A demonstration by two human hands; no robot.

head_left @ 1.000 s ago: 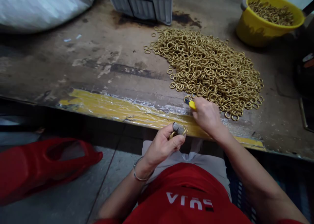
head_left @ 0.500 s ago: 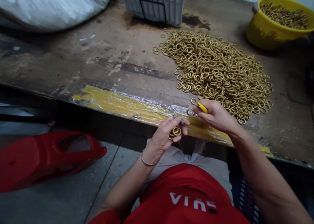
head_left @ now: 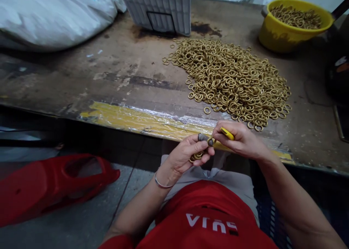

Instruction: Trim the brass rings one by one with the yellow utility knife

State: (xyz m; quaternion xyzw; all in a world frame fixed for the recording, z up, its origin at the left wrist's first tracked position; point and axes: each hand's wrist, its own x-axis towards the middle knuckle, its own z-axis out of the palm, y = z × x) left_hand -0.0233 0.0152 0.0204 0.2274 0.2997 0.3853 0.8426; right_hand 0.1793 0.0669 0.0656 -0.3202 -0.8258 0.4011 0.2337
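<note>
My left hand (head_left: 188,151) is closed around several brass-coloured rings (head_left: 196,156) in its palm. Grey wrapping covers its index finger (head_left: 203,137). At that fingertip is a single ring (head_left: 211,141), which the fingers of my right hand (head_left: 237,138) also touch. A small yellow tool (head_left: 227,133) is gripped in my right fist; its working end is hidden, so its kind is unclear. Just beyond both hands, a large heap of the same rings (head_left: 229,80) lies on the worktable (head_left: 122,85).
A yellow tub (head_left: 289,36) of rings stands at the back right. Behind the heap is a grey ribbed container (head_left: 160,9). A white sack (head_left: 54,20) lies at the back left. Yellow tape (head_left: 131,120) covers the table's front edge. Below left is a red plastic stool (head_left: 62,180).
My right hand has drawn back from the heap's near edge to my left fingertips, bringing a ring there. One loose ring remains on the table nearby. The view has shifted slightly.
</note>
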